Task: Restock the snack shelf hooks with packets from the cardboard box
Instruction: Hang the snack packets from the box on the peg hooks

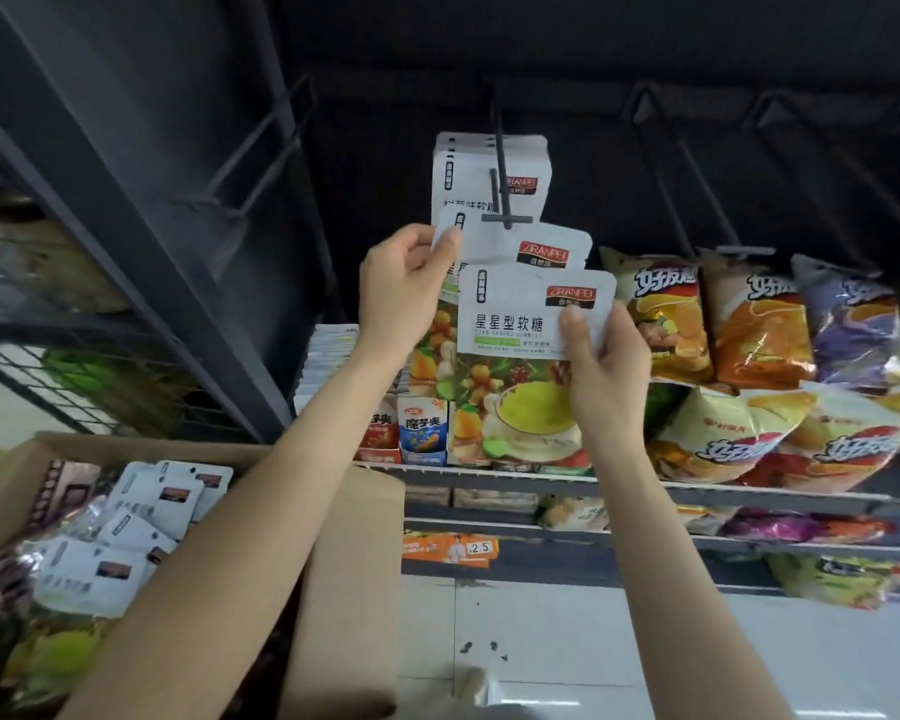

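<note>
A dark shelf hook (502, 200) juts toward me at the centre, with several white gummy packets (489, 168) hanging far back on it. My left hand (404, 288) pinches the top left corner of a white packet (526, 246) whose upper edge is at the hook's tip. My right hand (601, 366) grips a second white packet (510, 314) with a fruit picture, held just below and in front of the first. The cardboard box (349, 563) stands at lower left, holding several more white packets (141, 517).
Chip bags (749, 324) hang on hooks to the right, more lie on the shelf (723, 493) beneath. Small snack cartons (422, 428) stand behind my hands. A dark metal rack (141, 241) rises at left. Empty hooks (697, 163) project at upper right. White floor tiles lie below.
</note>
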A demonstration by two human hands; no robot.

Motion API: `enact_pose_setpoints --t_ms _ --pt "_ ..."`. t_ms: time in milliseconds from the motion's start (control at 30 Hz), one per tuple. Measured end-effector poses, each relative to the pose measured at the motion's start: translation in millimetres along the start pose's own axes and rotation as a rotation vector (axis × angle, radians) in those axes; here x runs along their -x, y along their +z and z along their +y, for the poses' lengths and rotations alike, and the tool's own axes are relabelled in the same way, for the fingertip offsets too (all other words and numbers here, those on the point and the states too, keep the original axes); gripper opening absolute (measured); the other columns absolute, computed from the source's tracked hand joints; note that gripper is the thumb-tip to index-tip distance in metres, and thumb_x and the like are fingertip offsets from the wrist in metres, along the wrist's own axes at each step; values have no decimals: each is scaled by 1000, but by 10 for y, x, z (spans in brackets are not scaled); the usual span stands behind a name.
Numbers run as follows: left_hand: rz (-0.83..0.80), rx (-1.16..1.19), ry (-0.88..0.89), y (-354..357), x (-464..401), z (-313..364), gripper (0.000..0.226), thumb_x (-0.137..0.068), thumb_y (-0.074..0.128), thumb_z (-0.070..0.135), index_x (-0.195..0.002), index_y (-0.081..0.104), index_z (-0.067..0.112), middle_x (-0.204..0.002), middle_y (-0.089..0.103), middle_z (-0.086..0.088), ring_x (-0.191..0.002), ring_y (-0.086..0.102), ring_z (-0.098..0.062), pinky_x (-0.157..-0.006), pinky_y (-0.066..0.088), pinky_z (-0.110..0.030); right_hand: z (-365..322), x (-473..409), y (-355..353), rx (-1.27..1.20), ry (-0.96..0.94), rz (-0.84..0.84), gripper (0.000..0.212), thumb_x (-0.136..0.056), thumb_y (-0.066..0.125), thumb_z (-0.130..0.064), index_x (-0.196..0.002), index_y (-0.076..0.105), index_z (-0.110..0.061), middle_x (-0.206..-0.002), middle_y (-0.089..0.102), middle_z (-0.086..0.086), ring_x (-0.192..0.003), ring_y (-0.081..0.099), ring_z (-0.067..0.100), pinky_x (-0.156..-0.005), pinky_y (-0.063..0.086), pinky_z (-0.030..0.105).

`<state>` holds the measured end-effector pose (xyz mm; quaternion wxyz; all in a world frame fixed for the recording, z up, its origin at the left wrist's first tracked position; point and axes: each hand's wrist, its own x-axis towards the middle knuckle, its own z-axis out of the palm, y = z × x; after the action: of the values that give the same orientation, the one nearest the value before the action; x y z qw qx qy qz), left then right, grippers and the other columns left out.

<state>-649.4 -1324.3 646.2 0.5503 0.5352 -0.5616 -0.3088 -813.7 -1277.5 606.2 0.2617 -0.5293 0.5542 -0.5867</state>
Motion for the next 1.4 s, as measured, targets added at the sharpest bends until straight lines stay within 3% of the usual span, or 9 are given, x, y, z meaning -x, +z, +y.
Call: enact_pose_setpoints --t_ms 133,267,367,600,733,867,1000,1167,1400 --pt "46 20 -7 -15 -32 -21 17 -96 56 20 -89 63 6 -75 64 13 -66 61 9 -61 43 -8 67 -54 -26 -28 26 2 11 -98 53 -25 -95 57 -16 -86 65 -9 -75 61 0 -64 50 27" --pt "20 10 6 -65 -21 -64 16 -95 57 22 -87 64 9 -80 69 6 -74 66 -2 -66 51 -18 78 -66 -49 -20 35 -19 10 -97 55 -22 -92 57 -14 -82 63 -10 -68 57 -8 -59 45 13" --pt "26 -70 58 -66 -35 -118 18 -94 58 26 -80 62 15 -75 69 -1 -72 67 -13 -64 50 -26 106 -44 -50 -38 82 -28 8 -97 55 -24 -92 58 -18 -86 66 -8 -73 61 -4 -62 49 16" --pt "56 -157 89 47 -326 -320 20 -95 57 28 -82 58 12 -65 59 13 -55 53 6 -53 36 -8 43 33 -200 -2 -10 114 10 -96 57 -20 -87 54 -17 -75 57 -13 -63 53 -7 -56 38 10" --pt "107 -244 134 143 -614 -385 22 -94 57 32 -81 54 15 -76 64 5 -59 54 5 -56 39 -8 -68 86 -300 -114 -86 89 36 -93 62 -11 -120 42 -25 -94 68 -3 -85 68 6 -65 54 19" --pt "116 -363 101 176 -878 -391 24 -94 56 37 -81 57 16 -75 61 12 -71 62 -7 -76 53 -32 -137 75 -265 -9 -230 73 31 -93 61 -10 -111 46 -30 -105 61 -2 -95 62 4 -72 48 15" --pt "53 -481 45 126 -958 -356 28 -91 56 45 -86 65 19 -78 62 14 -82 63 -9 -80 46 -28 -156 0 -143 92 -307 57 17 -94 58 -10 -107 59 -22 -103 61 -17 -98 56 -5 -81 40 12" --pt "32 -76 -126 -117 -689 -308 23 -89 57 40 -103 64 23 -103 69 9 -95 65 -7 -94 50 -41 -200 -170 73 58 -339 5 17 -96 57 -15 -112 61 -19 -108 64 -8 -104 58 3 -87 44 18" --pt "-188 224 -32 -376 108 -11 26 -94 57 15 -119 53 21 -111 64 6 -98 64 -5 -85 52 -24 -157 -380 239 67 -301 26 20 -95 57 -16 -113 64 -12 -110 66 -6 -107 59 3 -92 43 16"
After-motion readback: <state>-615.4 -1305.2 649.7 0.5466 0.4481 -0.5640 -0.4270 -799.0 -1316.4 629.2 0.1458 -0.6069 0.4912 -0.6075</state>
